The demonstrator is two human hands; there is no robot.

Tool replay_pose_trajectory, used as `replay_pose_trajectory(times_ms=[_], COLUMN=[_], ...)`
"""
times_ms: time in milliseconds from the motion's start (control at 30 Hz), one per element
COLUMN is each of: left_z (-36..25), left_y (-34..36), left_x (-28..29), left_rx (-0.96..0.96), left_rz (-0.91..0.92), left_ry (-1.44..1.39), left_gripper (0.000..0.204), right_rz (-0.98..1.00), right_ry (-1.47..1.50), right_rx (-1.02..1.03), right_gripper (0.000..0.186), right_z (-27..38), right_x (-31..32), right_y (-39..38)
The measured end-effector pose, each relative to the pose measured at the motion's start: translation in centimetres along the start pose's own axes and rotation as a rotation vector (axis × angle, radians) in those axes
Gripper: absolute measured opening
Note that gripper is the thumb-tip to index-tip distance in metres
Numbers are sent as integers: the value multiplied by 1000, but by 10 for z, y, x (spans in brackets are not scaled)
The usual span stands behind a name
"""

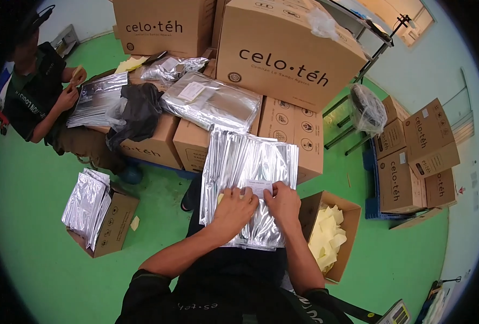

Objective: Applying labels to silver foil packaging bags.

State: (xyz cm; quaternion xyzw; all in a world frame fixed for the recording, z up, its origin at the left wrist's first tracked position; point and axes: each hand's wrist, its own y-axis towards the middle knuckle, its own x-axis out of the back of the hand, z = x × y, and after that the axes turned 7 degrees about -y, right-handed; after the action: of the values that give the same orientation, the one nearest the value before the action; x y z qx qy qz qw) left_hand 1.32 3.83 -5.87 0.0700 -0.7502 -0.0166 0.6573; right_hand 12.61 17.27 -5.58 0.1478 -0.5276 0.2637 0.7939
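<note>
A stack of silver foil pouches (247, 162) lies on my lap in front of me. A white label (260, 187) sits on the top pouch. My left hand (234, 208) rests flat on the pouch beside the label, with a bit of yellow backing paper under its fingers. The fingers of my right hand (283, 202) press on the label's right edge.
An open carton (347, 208) of yellow backing papers stands at my right. At the left, a small box (115, 224) holds more silver pouches. Brown cartons (290, 51) stacked ahead carry foil bags. A seated person (39, 92) at the far left handles pouches. More cartons (417, 156) stand right.
</note>
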Motion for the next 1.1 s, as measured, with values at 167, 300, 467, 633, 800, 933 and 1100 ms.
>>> replay_pose_trajectory(times_ms=[167, 300, 467, 633, 800, 933, 1100], left_z=[6, 10, 16, 24, 29, 24, 20], left_y=[-2, 2, 3, 7, 9, 18, 21], left_x=[-9, -10, 4, 23, 9, 13, 8], left_rx=[32, 86, 263, 450, 449, 564, 641], left_rz=[-45, 43, 5, -13, -199, -170, -190], left_ry=[-1, -106, -268, -443, -330, -408, -469], left_gripper=[32, 43, 51, 64, 53, 59, 61], right_rz=[-52, -331, -185, -232, -255, -292, -311], right_ry=[-210, -245, 189, 218, 206, 97, 58], right_rx=[93, 47, -140, -136, -80, 75, 54], right_gripper=[43, 66, 49, 22, 28, 36, 42], right_z=[1, -21, -45, -69, -44, -44, -37], right_x=[6, 14, 16, 14, 22, 14, 9], right_y=[-10, -14, -9, -6, -15, -20, -22])
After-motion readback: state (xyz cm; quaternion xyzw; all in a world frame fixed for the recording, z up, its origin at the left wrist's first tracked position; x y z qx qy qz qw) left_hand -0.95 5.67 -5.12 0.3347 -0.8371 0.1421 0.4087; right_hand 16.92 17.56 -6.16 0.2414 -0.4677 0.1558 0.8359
